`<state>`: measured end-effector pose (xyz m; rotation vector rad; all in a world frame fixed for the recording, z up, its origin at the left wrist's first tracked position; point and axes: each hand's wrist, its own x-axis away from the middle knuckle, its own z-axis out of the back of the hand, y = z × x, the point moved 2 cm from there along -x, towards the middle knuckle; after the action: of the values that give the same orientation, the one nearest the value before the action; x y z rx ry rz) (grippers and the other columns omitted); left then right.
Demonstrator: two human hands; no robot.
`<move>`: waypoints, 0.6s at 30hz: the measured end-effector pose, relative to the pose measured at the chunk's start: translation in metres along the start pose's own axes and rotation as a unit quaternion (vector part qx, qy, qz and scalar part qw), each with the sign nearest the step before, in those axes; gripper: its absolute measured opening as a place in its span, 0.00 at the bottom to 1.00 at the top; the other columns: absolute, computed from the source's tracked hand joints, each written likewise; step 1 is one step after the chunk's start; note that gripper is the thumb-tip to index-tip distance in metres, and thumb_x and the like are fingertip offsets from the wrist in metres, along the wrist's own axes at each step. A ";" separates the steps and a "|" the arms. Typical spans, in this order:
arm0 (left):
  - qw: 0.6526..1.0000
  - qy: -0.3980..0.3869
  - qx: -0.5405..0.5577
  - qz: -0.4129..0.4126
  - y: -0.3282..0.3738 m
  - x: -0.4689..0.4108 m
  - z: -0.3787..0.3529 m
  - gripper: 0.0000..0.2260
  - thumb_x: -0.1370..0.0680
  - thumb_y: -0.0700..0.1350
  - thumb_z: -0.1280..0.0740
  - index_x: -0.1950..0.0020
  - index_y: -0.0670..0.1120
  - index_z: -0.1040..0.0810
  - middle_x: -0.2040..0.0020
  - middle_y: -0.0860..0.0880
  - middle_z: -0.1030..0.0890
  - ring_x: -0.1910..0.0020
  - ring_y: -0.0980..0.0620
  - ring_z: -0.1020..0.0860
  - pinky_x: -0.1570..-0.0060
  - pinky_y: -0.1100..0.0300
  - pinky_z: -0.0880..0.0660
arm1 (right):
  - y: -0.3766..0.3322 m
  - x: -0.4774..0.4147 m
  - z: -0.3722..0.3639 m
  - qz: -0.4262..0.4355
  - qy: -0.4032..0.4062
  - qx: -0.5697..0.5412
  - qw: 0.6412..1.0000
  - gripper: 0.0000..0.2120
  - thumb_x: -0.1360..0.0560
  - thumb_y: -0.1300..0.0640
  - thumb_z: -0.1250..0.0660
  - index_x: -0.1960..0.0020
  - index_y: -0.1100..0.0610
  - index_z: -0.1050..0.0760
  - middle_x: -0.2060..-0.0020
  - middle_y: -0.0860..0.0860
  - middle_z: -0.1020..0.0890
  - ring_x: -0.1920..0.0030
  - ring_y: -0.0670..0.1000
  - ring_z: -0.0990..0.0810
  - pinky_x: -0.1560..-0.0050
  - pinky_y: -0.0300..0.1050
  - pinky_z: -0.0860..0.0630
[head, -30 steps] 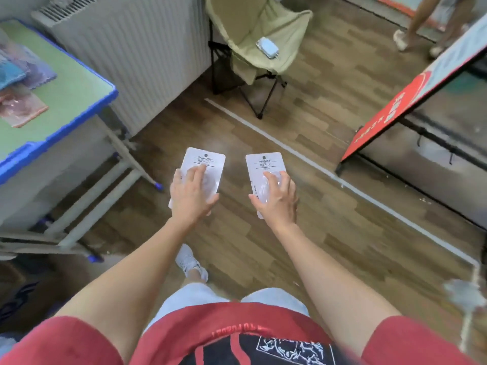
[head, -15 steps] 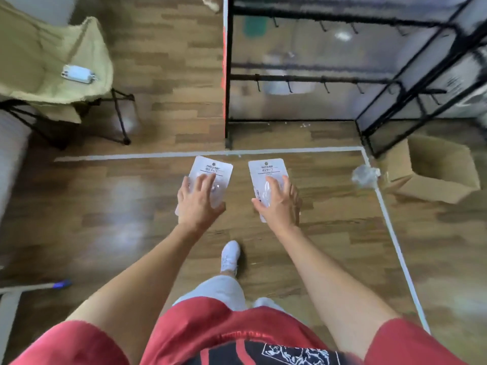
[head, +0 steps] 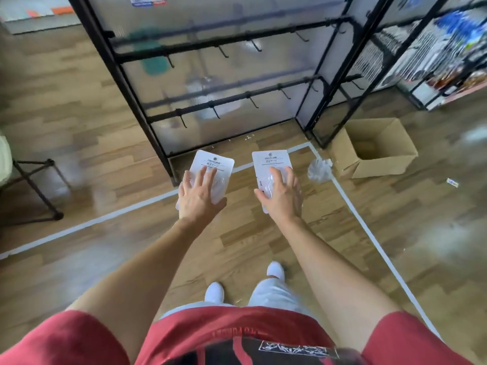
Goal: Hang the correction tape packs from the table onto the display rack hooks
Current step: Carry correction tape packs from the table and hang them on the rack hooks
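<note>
Now left hand (head: 200,198) and right hand (head: 283,198) — holding packs (head: 214,160).

Glossy wood-look floor (head: 263,233), matt black metal rack (head: 237,39), cardboard box (head: 382,164)

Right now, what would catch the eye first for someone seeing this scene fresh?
The two hands at centre: the left hand holds the left pack and the right hand holds the right pack, both white correction tape cards held out over the wood floor. Just beyond stands the black display rack, the hooks on its two near rails bare, and an open cardboard box lies on the floor to the right.
</note>
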<state>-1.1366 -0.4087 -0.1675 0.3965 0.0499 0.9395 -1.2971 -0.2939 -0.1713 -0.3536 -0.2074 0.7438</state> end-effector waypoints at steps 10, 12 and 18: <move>0.995 0.075 0.022 0.057 0.103 -0.117 -0.011 0.36 0.26 0.54 0.30 0.23 0.50 0.43 0.23 0.50 0.43 0.26 0.38 0.47 0.29 0.44 0.46 | 0.059 -0.151 0.055 0.064 0.019 -0.006 0.998 0.31 0.26 0.44 0.32 0.27 0.51 0.38 0.29 0.55 0.40 0.32 0.60 0.39 0.39 0.59 0.31; 0.990 0.114 0.046 0.072 0.128 -0.139 -0.005 0.36 0.27 0.53 0.30 0.23 0.49 0.42 0.23 0.49 0.41 0.26 0.38 0.47 0.29 0.45 0.46 | 0.066 -0.184 0.075 0.090 0.025 -0.004 0.996 0.32 0.26 0.44 0.33 0.26 0.50 0.39 0.29 0.55 0.40 0.32 0.59 0.39 0.39 0.58 0.30; 0.970 0.206 0.088 0.099 0.184 -0.196 0.028 0.35 0.26 0.51 0.30 0.23 0.51 0.42 0.23 0.51 0.41 0.25 0.39 0.48 0.28 0.47 0.48 | 0.063 -0.266 0.124 0.142 0.078 -0.039 0.986 0.32 0.27 0.45 0.31 0.27 0.52 0.37 0.29 0.57 0.39 0.31 0.59 0.38 0.38 0.59 0.33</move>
<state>-1.3902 -0.4764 -0.1019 0.3690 0.4838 1.2087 -1.5659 -0.4057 -0.0967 -0.5207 -0.0369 0.9865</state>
